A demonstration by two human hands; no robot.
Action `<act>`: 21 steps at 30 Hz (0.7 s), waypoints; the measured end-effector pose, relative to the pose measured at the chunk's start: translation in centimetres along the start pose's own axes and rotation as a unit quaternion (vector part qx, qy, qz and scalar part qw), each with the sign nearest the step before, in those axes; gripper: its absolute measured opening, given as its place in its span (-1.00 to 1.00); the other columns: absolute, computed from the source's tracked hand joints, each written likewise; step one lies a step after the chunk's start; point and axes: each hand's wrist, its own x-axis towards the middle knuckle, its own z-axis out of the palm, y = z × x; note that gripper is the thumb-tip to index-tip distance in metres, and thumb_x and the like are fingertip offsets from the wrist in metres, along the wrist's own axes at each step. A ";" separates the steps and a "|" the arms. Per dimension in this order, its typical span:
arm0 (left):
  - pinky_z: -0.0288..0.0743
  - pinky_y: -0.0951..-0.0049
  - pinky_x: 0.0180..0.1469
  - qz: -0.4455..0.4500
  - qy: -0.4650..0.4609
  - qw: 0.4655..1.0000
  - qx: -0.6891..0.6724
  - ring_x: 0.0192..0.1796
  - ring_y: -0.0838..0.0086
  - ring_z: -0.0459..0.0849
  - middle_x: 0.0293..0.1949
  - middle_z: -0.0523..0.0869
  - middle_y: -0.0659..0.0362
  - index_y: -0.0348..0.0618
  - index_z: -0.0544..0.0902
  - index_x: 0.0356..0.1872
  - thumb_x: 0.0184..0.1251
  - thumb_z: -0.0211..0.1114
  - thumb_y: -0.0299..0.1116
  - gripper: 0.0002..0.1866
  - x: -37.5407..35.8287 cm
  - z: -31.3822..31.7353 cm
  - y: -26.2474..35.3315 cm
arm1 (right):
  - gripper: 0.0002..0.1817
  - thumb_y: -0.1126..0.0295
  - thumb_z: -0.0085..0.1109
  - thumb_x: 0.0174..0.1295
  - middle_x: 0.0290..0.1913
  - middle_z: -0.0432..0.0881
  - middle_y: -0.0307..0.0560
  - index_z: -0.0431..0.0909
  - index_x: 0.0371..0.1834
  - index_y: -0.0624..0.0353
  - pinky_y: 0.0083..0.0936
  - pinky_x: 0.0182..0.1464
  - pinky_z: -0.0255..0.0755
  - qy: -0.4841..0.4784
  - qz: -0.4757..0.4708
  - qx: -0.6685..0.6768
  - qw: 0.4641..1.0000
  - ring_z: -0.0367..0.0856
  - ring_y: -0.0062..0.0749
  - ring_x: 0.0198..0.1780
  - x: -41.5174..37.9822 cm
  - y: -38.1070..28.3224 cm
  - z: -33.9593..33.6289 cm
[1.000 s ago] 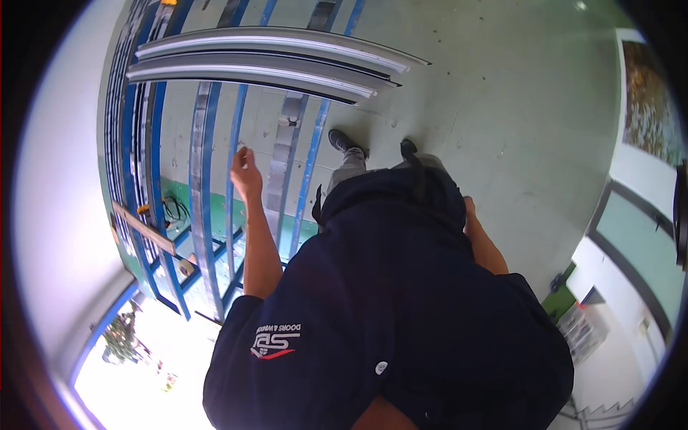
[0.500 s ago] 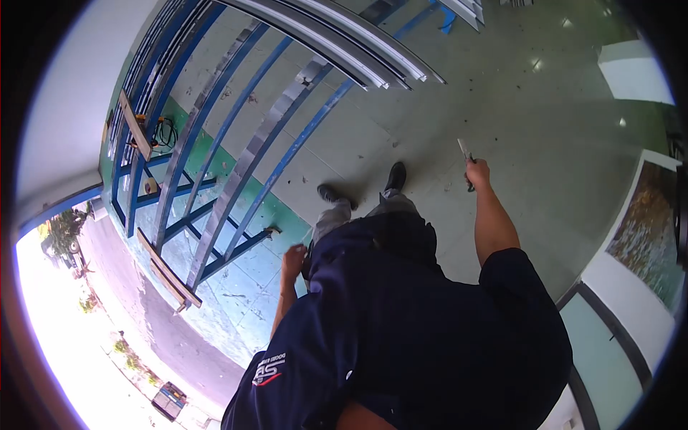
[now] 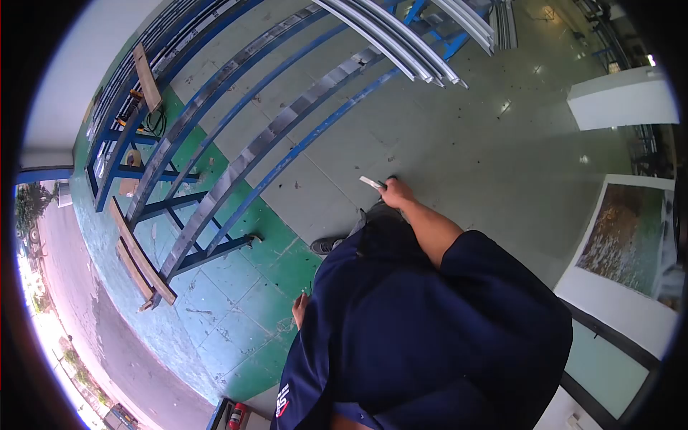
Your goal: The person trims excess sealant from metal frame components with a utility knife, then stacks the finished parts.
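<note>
My right hand [image 3: 397,193] is closed around a hand tool with a narrow pale blade [image 3: 371,182] and a dark handle. It is held out in front of my body, over the floor, with the blade pointing to the left. Its exact kind is too small to make out. My left hand [image 3: 299,310] hangs low at my left side, partly covered by my dark blue shirt [image 3: 416,330]. Its fingers show too little to tell whether they are apart or closed. One dark shoe [image 3: 326,246] shows beneath me.
A long blue metal rack [image 3: 236,175] with wooden end pieces [image 3: 141,251] stands to my left. Light metal profiles [image 3: 390,36] lie across its far part. A picture panel [image 3: 622,236] leans at right; a red fire extinguisher [image 3: 236,417] is at bottom left.
My right hand has swung leftward and in toward my body with the tool, whose blade has turned from upward to leftward. My left hand has dropped nearer my shirt. The view has shifted.
</note>
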 end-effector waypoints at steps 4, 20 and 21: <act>0.68 0.35 -0.12 -0.163 0.016 0.962 -0.219 -0.15 0.30 0.82 -0.04 0.82 0.02 -0.30 0.67 0.24 0.58 0.30 -0.19 -0.58 -0.5 -4.3 1.5 | -0.56 0.04 0.14 0.48 0.01 0.78 0.18 0.67 0.07 0.22 0.00 0.16 0.60 0.002 -0.093 -0.020 0.995 0.74 0.15 0.10 -4.3 -7.1 1.3; 0.65 0.32 0.10 0.113 -0.116 0.981 -0.108 0.06 0.37 0.80 0.06 0.83 0.03 -0.32 0.68 0.26 0.69 0.16 -0.01 -0.48 5.4 -4.3 33.7 | -0.74 0.35 0.31 0.42 -0.34 0.81 -0.02 0.64 -0.04 0.37 -0.40 -0.33 0.60 -0.179 -0.332 0.198 0.905 0.78 -0.42 -0.42 -7.7 -24.0 3.3; 0.65 0.30 0.11 0.087 -0.107 0.981 -0.140 0.08 0.33 0.80 0.08 0.82 0.02 -0.32 0.66 0.27 0.70 0.13 0.05 -0.43 5.0 -3.9 35.5 | -0.74 0.37 0.30 0.43 -0.30 0.82 -0.02 0.66 0.02 0.36 -0.42 -0.32 0.60 -0.181 -0.357 0.175 0.900 0.77 -0.43 -0.40 -7.7 -25.5 3.0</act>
